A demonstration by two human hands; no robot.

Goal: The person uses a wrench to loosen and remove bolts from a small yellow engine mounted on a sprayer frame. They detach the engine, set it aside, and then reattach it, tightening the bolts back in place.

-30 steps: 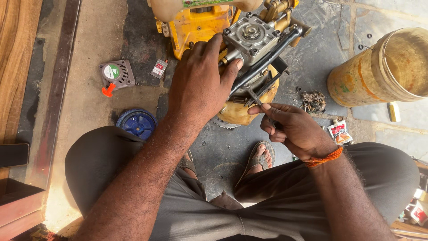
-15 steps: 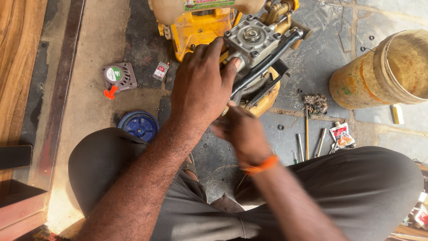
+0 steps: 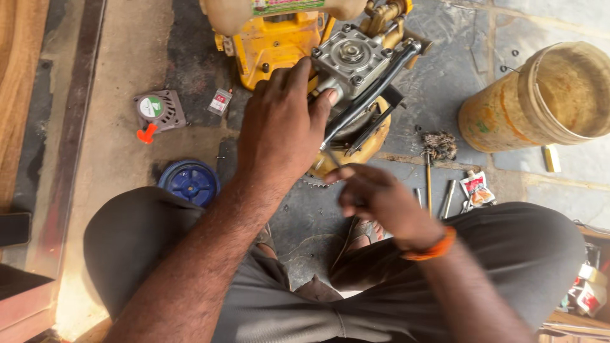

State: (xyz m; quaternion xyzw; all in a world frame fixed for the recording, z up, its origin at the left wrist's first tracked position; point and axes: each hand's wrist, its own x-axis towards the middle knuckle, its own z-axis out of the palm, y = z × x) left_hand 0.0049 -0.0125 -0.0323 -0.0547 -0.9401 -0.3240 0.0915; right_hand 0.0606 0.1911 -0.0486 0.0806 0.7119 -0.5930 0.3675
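Note:
A yellow motor machine (image 3: pixel 279 44) with a grey metal pump head (image 3: pixel 352 57) stands on the floor in front of my knees. My left hand (image 3: pixel 279 127) lies over its front, with the fingers curled against the metal part beside the black hoses (image 3: pixel 375 89). My right hand (image 3: pixel 378 200) is just below, at the machine's lower edge. Its fingers are pinched together on what looks like a thin dark tool (image 3: pixel 332 155), blurred by motion. An orange band sits on that wrist.
A yellow-brown bucket (image 3: pixel 502 114) stands at the right. On the floor lie thin metal tools (image 3: pixel 438 190) and a small sachet (image 3: pixel 476 187). At the left are a blue round cap (image 3: pixel 190 181), a grey cover with an orange handle (image 3: pixel 157 111) and a small packet (image 3: pixel 220 101).
My right hand has swung in from the right side to the machine's lower edge, under my left hand. The left hand has stayed on the machine.

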